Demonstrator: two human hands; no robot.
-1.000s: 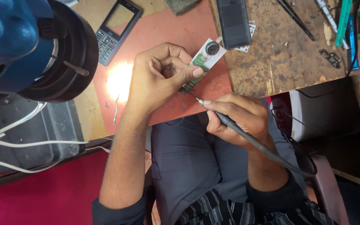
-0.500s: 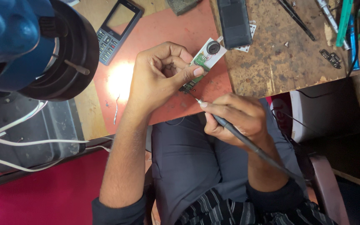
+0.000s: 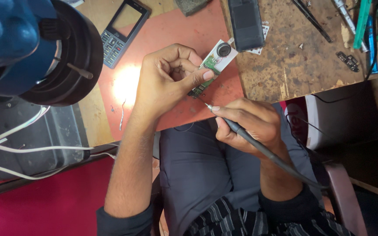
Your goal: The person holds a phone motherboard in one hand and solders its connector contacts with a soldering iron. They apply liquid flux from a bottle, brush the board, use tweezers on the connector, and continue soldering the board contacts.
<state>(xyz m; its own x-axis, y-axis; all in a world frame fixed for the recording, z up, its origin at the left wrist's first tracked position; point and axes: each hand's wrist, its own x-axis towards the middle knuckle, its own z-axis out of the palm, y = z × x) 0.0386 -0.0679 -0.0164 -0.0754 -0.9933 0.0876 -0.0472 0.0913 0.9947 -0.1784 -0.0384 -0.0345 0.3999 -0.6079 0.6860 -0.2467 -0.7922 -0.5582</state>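
Scarred wooden worktop (image 3: 285, 74) with a red mat (image 3: 171, 39); keypad phone (image 3: 121, 30) lying at upper left, dark phone body (image 3: 246, 24) at upper middle, tweezers (image 3: 311, 19) to the right. Blue lamp head (image 3: 31, 48) looming at left, blocking that corner.

Left hand (image 3: 167, 83): fingers curled narrow, pinching a green circuit board (image 3: 211, 65) over the mat's edge.

Right hand (image 3: 250, 124): fingers closed around a soldering iron (image 3: 241, 131), tip just beside the board's lower end.

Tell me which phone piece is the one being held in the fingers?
The small green circuit board with a round part, pinched by the left hand. The keypad phone front and the black phone body lie untouched on the bench.
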